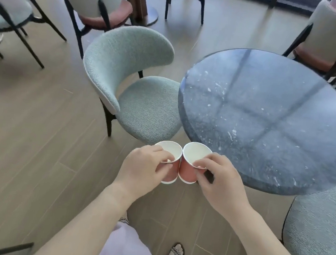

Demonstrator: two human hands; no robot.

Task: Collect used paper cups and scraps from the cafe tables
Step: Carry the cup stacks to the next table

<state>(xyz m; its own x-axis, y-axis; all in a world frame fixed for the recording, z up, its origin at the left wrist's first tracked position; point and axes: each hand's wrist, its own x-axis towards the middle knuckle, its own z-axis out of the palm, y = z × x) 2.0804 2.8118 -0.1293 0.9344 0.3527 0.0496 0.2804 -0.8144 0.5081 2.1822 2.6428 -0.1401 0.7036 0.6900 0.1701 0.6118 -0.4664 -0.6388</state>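
Two paper cups are being held side by side in the air above the wooden floor (22, 128), just off the near edge of the round table (273, 112). The left cup (171, 166) and the right cup (188, 171) are both reddish on the outside and white inside, both mouths are facing up and slightly away, and their walls are touching where they meet in the middle. The left hand (141, 169) is gripping the left cup, thumb hooking over the near rim into the mouth and fingers curling around the outer wall. The right hand (219, 182) is gripping the right cup in a mirrored way, thumb pressing at the near rim and fingers wrapping the wall below. Both cups are looking empty inside. The round table, dark grey stone with white flecks, is reflecting window bars across its glossy top. A pale green chair (130, 79) is standing to the left of the table, its seat tucked near the table edge, and another green seat (321, 231) is showing at the lower right. More chairs with pinkish cushions are standing farther back.
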